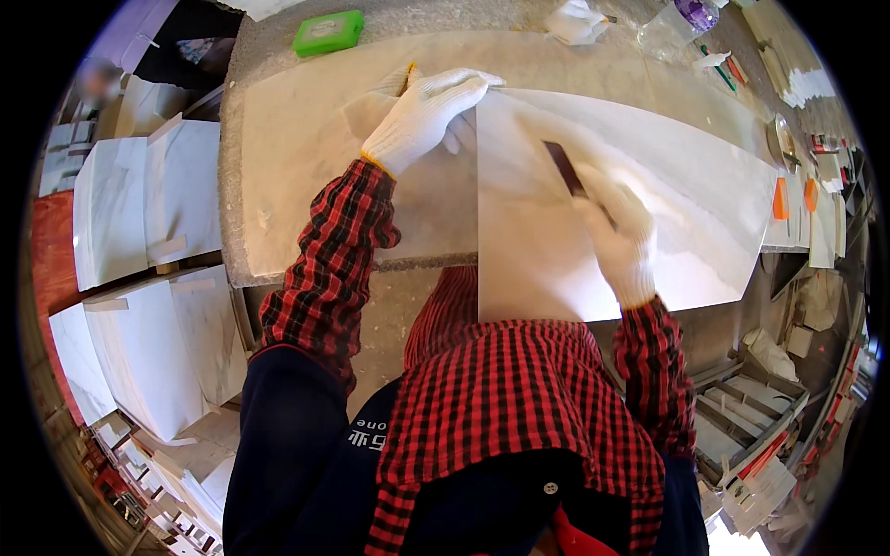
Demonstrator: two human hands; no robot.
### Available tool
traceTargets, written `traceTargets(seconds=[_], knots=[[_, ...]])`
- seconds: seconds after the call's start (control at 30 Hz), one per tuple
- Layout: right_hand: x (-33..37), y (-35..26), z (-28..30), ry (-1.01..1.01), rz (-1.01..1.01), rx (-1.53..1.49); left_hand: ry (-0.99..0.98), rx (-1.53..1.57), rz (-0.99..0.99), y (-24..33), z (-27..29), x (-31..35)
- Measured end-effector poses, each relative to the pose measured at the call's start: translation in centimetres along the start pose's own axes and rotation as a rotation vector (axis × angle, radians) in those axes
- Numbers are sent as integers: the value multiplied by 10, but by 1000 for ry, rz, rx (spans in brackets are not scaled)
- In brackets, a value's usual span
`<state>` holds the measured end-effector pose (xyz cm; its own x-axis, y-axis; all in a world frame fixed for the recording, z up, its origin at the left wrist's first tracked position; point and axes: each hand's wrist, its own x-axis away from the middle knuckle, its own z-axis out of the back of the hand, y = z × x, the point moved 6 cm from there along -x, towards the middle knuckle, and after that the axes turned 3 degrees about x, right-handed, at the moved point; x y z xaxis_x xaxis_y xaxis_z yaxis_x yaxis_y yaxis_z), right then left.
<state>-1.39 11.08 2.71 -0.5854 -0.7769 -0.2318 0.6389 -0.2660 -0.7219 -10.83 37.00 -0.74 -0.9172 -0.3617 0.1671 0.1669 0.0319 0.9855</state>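
Marble panel [542, 269] overhangs the near edge of a larger slab [306, 204]. My gloved right hand [623, 232] grips a dark narrow bar [563, 169] over the panel's face; my gloved left hand [422, 116] rests at its upper-left corner, whether clasping it I cannot tell.

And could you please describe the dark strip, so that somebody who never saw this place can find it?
Find the large, pale, angular panel right of the picture's middle. Over it, the right hand, in a white glove, grips the dark strip. Narrow and straight, it stands out by its dark reddish-brown colour against the pale panel and glove.
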Motion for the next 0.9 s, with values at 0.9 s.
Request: traceTargets(seconds=[0.9], knots=[[-95, -54, -29, -315, 617, 383, -25, 223, 84, -14, 9, -6]])
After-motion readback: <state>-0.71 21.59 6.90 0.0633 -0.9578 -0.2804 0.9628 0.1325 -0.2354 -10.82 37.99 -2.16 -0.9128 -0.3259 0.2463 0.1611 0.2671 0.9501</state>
